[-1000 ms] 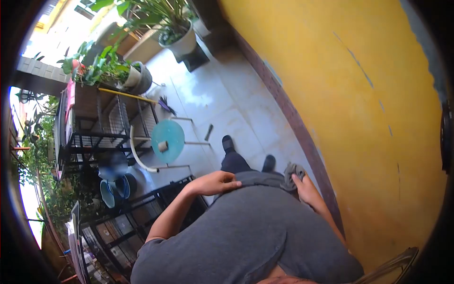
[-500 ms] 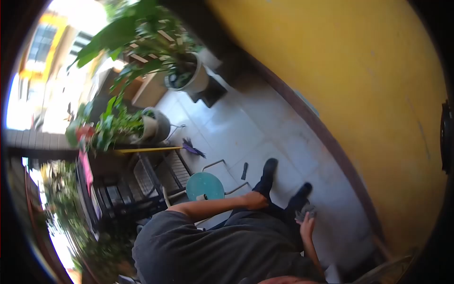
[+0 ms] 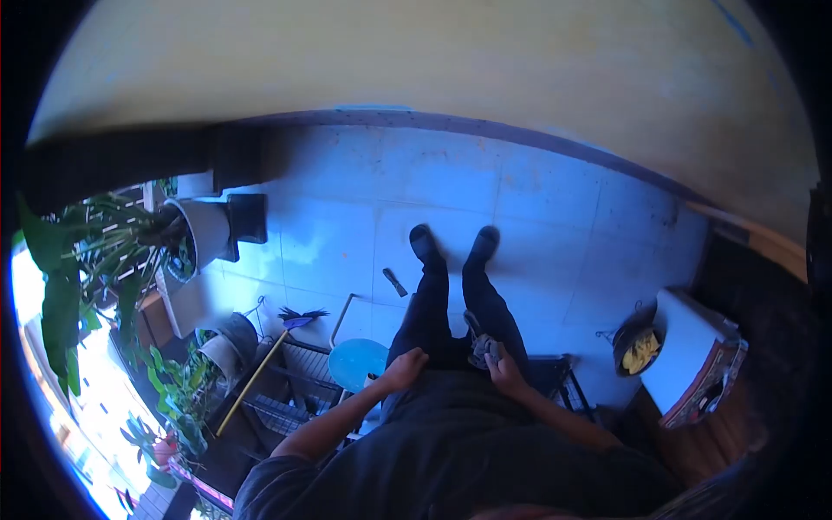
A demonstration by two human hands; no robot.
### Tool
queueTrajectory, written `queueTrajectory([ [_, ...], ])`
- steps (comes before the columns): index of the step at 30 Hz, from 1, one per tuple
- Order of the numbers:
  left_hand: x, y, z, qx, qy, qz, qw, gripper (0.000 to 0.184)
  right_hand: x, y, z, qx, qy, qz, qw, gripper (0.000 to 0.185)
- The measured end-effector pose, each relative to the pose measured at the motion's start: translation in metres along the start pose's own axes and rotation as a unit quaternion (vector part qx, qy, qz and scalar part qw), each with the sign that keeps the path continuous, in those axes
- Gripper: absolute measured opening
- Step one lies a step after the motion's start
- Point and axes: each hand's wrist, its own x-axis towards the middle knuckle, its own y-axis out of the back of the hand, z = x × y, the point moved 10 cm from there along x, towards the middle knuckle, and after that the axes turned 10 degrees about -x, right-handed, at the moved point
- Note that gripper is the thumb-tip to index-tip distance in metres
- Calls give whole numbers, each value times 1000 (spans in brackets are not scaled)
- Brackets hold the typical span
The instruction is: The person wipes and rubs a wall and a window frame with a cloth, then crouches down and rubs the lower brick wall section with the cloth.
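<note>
My right hand (image 3: 503, 367) is closed on a bunched grey cloth (image 3: 484, 348) above my right thigh. A dark strip sticks up from the bundle; what it is I cannot make out. My left hand (image 3: 406, 371) lies curled on my left thigh, and anything inside its fingers is hidden. Both legs stretch forward in dark trousers, with dark footwear (image 3: 423, 243) on the tiles. A small dark, narrow object (image 3: 394, 282) lies on the floor left of my left leg. Beside my left forearm is a round turquoise stool seat (image 3: 357, 364) with something small and pale at its edge.
A yellow-handled broom (image 3: 251, 381) leans at the left near a black rack (image 3: 295, 373). Potted plants (image 3: 208, 230) stand farther left. At the right are a dark pan (image 3: 637, 347) with yellowish pieces and a white box-like object (image 3: 685, 347). A wall (image 3: 433, 61) runs across the front.
My view has turned to the right, so the wall now lies ahead and the pan shows. My left hand has drawn back from the lower leg to the thigh. The cloth stays in my right hand.
</note>
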Motion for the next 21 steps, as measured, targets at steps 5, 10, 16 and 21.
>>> queueTrajectory([
  [5,3,-8,-9,-39,51,33,997,39,1,-1,5,-64,-15,-64,996,27],
  [10,-6,-13,22,10,93,78,993,39,-5,28,17,39,49,-55,996,33],
  [16,5,-9,16,-44,43,77,995,41,-6,10,43,-27,-10,-74,997,39],
  [21,-33,-8,35,-33,85,44,995,40,-20,18,49,94,-169,-73,978,38],
])
